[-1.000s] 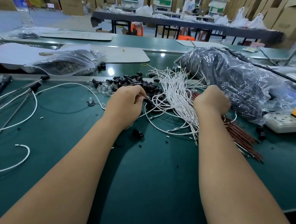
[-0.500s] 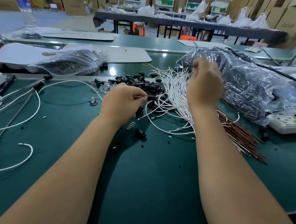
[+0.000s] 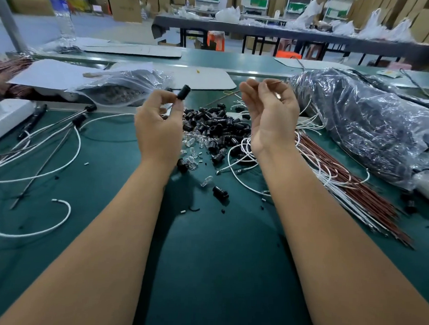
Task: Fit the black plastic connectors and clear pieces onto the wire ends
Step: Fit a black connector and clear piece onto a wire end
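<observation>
**Both hands raised over the connector pile**

On the green desk (image 3: 105,231), the pile of black connectors (image 3: 215,127) is the landmark. Above its left edge, the left hand (image 3: 158,124) pinches one black connector (image 3: 183,92). Above its right edge, the right hand (image 3: 270,115) pinches a thin wire end (image 3: 274,83).

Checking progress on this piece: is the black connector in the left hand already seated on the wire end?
No. The left hand holds the black connector apart from the wire end pinched by the right hand.
</observation>
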A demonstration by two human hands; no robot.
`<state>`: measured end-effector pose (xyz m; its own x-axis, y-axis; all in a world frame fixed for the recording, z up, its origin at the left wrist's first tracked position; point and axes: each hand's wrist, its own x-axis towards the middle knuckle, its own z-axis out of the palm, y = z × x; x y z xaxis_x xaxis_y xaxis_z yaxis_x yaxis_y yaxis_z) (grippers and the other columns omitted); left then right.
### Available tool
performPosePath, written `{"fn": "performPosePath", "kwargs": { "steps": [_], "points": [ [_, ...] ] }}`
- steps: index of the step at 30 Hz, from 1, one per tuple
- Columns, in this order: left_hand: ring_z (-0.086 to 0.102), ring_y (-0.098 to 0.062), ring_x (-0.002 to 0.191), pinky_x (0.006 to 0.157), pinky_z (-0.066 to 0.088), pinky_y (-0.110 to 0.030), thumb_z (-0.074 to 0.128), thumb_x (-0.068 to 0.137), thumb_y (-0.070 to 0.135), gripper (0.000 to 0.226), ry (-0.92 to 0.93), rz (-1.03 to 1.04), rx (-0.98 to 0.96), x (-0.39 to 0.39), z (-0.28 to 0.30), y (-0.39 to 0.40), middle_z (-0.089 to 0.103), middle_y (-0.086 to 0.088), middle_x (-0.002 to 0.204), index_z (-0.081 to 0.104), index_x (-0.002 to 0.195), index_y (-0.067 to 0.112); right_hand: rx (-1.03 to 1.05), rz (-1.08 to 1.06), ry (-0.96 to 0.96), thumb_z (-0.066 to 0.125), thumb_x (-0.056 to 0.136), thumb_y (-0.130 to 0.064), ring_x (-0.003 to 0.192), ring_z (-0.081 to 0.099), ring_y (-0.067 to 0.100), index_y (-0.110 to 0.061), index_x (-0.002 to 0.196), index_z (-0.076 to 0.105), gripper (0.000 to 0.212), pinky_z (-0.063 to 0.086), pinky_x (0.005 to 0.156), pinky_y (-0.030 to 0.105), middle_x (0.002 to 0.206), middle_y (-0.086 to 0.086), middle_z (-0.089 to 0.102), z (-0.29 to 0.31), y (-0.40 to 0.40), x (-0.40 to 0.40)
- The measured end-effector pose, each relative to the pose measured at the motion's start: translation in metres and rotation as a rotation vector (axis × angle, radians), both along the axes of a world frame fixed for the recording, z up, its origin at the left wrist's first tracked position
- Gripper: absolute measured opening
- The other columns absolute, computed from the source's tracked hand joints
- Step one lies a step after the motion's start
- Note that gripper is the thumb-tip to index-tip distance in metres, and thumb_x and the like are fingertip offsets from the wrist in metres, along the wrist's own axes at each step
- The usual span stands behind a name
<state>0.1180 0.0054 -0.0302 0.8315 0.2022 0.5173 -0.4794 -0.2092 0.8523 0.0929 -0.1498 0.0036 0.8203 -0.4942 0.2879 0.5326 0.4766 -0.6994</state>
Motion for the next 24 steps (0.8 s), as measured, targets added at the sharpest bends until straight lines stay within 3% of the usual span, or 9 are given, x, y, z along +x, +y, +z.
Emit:
{"fn": "performPosePath", "kwargs": {
  "steps": [2, 6, 8, 10, 15, 20, 22, 24],
  "points": [
    [0.054, -0.034, 0.103, 0.093, 0.045, -0.053, 0.058, 0.092, 0.022, 0.004, 0.018, -0.018, 0.013, 0.001, 0.0, 0.001, 0.063, -0.007, 0.099, 0.059, 0.091, 0.019, 0.146, 0.182, 0.032, 0.046, 0.097, 0.005, 0.073, 0.071, 0.021, -0.004, 0.094, 0.053, 0.012, 0.059, 0.071, 0.027, 0.086, 0.016, 0.068, -0.004, 0.0, -0.001],
    [0.058, -0.025, 0.084, 0.099, 0.04, -0.05, 0.056, 0.094, 0.025, 0.009, 0.024, 0.006, 0.214, 0.0, -0.005, -0.001, 0.066, 0.001, 0.088, 0.055, 0.089, 0.018, 0.242, 0.283, 0.055, 0.047, 0.097, 0.004, 0.07, 0.07, 0.02, -0.005, 0.09, 0.055, 0.013, 0.06, 0.067, 0.025, 0.084, 0.015, 0.069, -0.01, 0.0, -0.001],
    [0.055, -0.024, 0.068, 0.077, 0.048, -0.041, 0.056, 0.095, 0.021, 0.011, 0.029, -0.047, 0.201, 0.0, -0.008, 0.001, 0.063, 0.0, 0.076, 0.051, 0.086, 0.017, 0.296, 0.292, 0.047, 0.048, 0.097, 0.003, 0.069, 0.07, 0.019, -0.006, 0.089, 0.056, 0.014, 0.059, 0.066, 0.024, 0.081, 0.014, 0.07, -0.013, -0.001, -0.001],
    [0.04, -0.021, 0.054, 0.055, 0.037, -0.035, 0.055, 0.096, 0.017, 0.012, 0.036, -0.115, 0.141, 0.0, -0.008, 0.002, 0.053, -0.003, 0.067, 0.049, 0.086, 0.014, 0.257, 0.297, 0.072, 0.048, 0.097, 0.002, 0.071, 0.07, 0.019, -0.004, 0.091, 0.057, 0.013, 0.06, 0.068, 0.025, 0.084, 0.014, 0.069, -0.015, -0.003, -0.001],
    [0.034, -0.012, 0.047, 0.049, 0.03, -0.027, 0.056, 0.097, 0.018, 0.013, 0.059, -0.154, 0.063, 0.001, -0.005, 0.002, 0.047, -0.001, 0.061, 0.051, 0.088, 0.01, -0.117, 0.293, 0.301, 0.049, 0.095, 0.003, 0.073, 0.071, 0.019, 0.006, 0.112, 0.055, 0.018, 0.06, 0.073, 0.027, 0.09, 0.013, 0.065, -0.019, 0.012, -0.001],
    [0.035, -0.008, 0.048, 0.047, 0.031, -0.019, 0.055, 0.098, 0.017, 0.016, 0.11, -0.211, -0.116, -0.002, -0.001, 0.001, 0.046, 0.004, 0.059, 0.051, 0.082, 0.017, -0.028, 0.265, 0.289, 0.055, 0.093, 0.003, 0.085, 0.066, 0.021, 0.005, 0.145, 0.025, 0.06, 0.06, 0.078, 0.03, 0.112, 0.017, 0.053, -0.022, 0.024, 0.006],
    [0.036, -0.005, 0.047, 0.045, 0.031, -0.016, 0.054, 0.098, 0.015, 0.017, 0.124, -0.243, -0.176, -0.003, 0.001, 0.002, 0.046, 0.003, 0.06, 0.049, 0.082, 0.019, -0.055, 0.306, 0.306, 0.056, 0.094, -0.001, 0.082, 0.068, 0.023, 0.008, 0.135, 0.039, 0.046, 0.06, 0.075, 0.03, 0.102, 0.017, 0.058, -0.023, 0.02, 0.007],
    [0.036, -0.007, 0.048, 0.045, 0.03, -0.018, 0.054, 0.098, 0.013, 0.018, 0.13, -0.269, -0.19, -0.003, 0.003, 0.001, 0.046, 0.001, 0.06, 0.049, 0.082, 0.018, -0.219, 0.377, 0.368, 0.057, 0.095, -0.008, 0.071, 0.068, 0.023, 0.008, 0.11, 0.058, 0.021, 0.06, 0.066, 0.028, 0.086, 0.015, 0.063, -0.023, 0.02, 0.004]
  ]
}}
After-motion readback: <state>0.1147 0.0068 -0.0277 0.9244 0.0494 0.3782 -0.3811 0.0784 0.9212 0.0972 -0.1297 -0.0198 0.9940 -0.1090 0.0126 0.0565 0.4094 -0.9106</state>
